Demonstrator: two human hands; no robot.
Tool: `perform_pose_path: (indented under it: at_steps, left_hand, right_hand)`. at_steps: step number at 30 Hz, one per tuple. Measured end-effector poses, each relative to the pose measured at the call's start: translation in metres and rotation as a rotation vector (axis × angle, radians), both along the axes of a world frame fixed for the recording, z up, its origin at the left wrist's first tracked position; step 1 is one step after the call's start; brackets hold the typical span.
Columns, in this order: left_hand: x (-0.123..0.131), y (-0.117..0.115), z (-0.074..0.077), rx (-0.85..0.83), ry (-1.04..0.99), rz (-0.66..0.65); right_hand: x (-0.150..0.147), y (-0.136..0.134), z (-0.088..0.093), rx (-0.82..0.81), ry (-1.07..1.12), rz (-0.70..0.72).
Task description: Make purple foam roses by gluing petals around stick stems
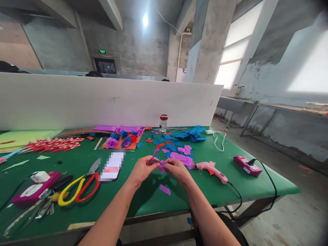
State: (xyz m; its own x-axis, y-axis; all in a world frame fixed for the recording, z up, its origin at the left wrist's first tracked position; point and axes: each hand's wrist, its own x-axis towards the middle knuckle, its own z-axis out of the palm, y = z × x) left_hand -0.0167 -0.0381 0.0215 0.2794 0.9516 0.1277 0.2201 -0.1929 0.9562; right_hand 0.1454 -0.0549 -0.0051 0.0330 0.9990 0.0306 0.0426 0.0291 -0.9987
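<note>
Head view: holds a purple paper piece (pixel 161 166) just above the green table (pixel 179 200), left hand (pixel 141 169) pinched tight on one end with a thin purple strip (pixel 154 154) sticking up, right hand (pixel 177 170) closed on the other. Seemingly mid-fold, shaping a petal. Calls next for a steady pinch; glue gun (pixel 211 169) lying just right.

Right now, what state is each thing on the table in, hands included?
left hand: shut, pinching the purple piece
right hand: shut on the same purple piece
purple piece: held in the air between both hands
glue gun: lying on its side, cord attached
jar: upright, lid on
scissors: lying flat, blades together
power strip: plug in it
roses: rolled, lying in a cluster
</note>
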Motion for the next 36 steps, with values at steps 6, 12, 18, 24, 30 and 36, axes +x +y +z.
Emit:
perform_pose_path:
  at_steps: [6,12,18,24,30,36]
  left_hand:
    - [-0.002,-0.01,0.013,-0.065,-0.094,0.023]
    - [0.001,-0.015,0.016,-0.009,-0.096,0.003]
    - [0.007,-0.017,0.01,-0.075,-0.234,0.002]
    - [0.012,-0.018,0.006,-0.065,-0.266,0.068]
    - [0.015,-0.019,0.005,-0.021,-0.194,0.113]
    - [0.018,-0.022,0.006,-0.071,-0.221,0.092]
  right_hand:
    - [0.006,0.0,0.003,0.068,0.264,-0.227]
    - [0.008,0.001,0.01,0.08,0.364,-0.317]
    - [0.009,0.0,0.01,0.119,0.348,-0.311]
    - [0.012,-0.006,0.018,0.196,0.232,-0.386]
    - [0.008,-0.006,0.016,0.235,0.147,-0.379]
    - [0.003,-0.009,0.019,0.261,0.097,-0.359]
